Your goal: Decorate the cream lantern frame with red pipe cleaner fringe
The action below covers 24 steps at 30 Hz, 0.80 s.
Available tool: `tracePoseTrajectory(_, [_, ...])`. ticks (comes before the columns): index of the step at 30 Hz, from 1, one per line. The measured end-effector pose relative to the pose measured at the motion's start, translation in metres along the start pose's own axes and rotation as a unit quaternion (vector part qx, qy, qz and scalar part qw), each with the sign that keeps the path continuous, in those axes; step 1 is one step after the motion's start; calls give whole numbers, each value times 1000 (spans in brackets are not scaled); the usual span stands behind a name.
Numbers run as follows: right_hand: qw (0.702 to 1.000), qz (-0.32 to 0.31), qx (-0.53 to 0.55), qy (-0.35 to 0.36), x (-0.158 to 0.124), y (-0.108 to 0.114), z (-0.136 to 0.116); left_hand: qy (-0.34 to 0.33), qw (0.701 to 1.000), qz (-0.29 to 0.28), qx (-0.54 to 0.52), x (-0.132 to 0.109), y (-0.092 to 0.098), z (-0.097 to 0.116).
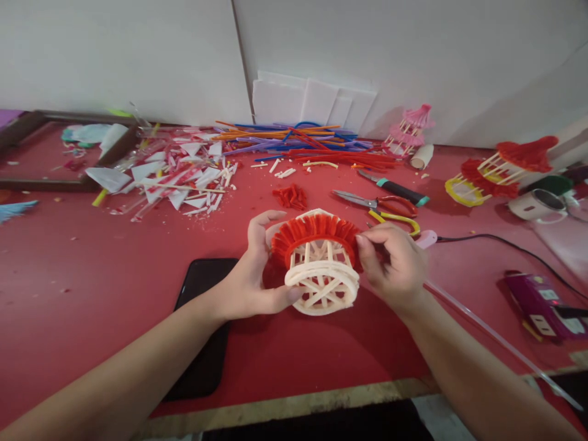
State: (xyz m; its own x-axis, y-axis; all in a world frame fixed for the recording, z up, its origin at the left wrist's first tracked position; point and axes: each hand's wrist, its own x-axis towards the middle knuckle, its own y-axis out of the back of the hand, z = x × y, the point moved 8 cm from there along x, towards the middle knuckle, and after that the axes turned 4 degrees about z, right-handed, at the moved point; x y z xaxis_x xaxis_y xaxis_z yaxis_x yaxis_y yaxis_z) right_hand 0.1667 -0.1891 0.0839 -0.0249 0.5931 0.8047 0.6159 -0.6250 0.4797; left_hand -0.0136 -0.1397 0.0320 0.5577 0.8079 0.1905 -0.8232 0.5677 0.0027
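Note:
My left hand (252, 275) grips a small round tower model (321, 278) from its left side, thumb on the cream lower ring and fingers behind. The model has a cream spoked base, short upright posts and a pleated red fringe, all seemingly of fuzzy pipe cleaner. It is tilted, its spoked end facing me. My right hand (392, 263) pinches at the right end of the red fringe (316, 233); what lies between the fingertips is too small to make out. Just beyond the model lies a little heap of short red pieces (290, 196).
Behind the right hand lie pliers (390, 202) and a cutter with a black-teal handle (399, 191). Pipe cleaners (298, 141) and paper scraps (184, 177) line the back. A phone (202, 361) lies under my left arm. A glue gun (427, 239) trails a cord. Finished models (505, 165) stand right.

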Motion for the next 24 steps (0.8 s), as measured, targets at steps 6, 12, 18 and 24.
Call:
tracePoseTrajectory(6, [996, 6, 23, -88, -5, -4, 11, 36, 997, -17, -66, 1, -3, -6])
tracePoseTrajectory(12, [984, 8, 75, -159, -14, -10, 16, 84, 991, 1, -101, 1, -1, -14])
tracePoseTrajectory(18, [994, 23, 38, -105, -7, -3, 10, 56, 994, 31, -86, 1, 4, -12])
tracePoseTrajectory(24, [999, 29, -25, 9, -2, 2, -2, 27, 999, 25, -37, 1, 3, -10])
